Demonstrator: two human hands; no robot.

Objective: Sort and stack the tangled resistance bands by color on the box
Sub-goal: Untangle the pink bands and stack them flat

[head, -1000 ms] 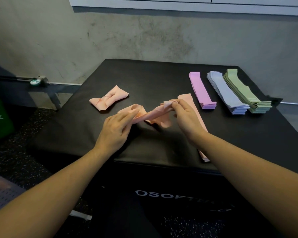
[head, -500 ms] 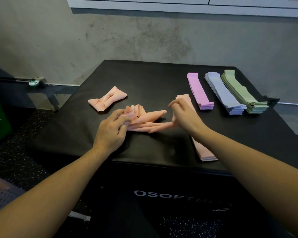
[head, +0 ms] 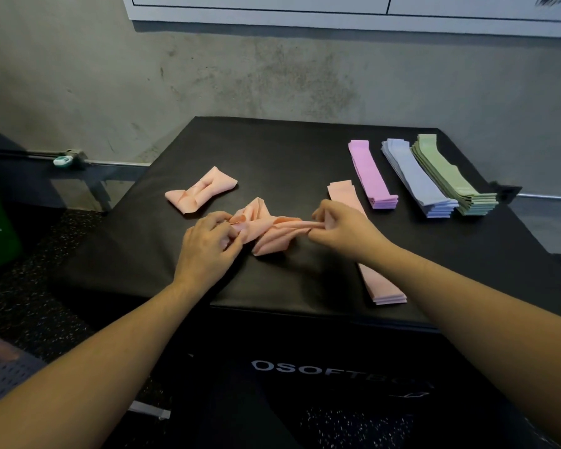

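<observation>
A tangled peach band (head: pixel 269 230) lay near the front middle of the black box (head: pixel 272 150), its ends pinched by the left hand (head: pixel 208 244) and right hand (head: pixel 344 231). Beside it sat another knotted peach band (head: pixel 201 189), with peach (head: pixel 382 283), pink (head: pixel 371 173), lavender (head: pixel 418 179) and green (head: pixel 450 176) stacks to the right.

On the box (head: pixel 305 150) we find a tangled band (head: pixel 266 230) at centre, a knotted band (head: pixel 201 192) behind-left, one stack (head: pixel 382 286) just right, three stacks (head: pixel 431 179) far right.
</observation>
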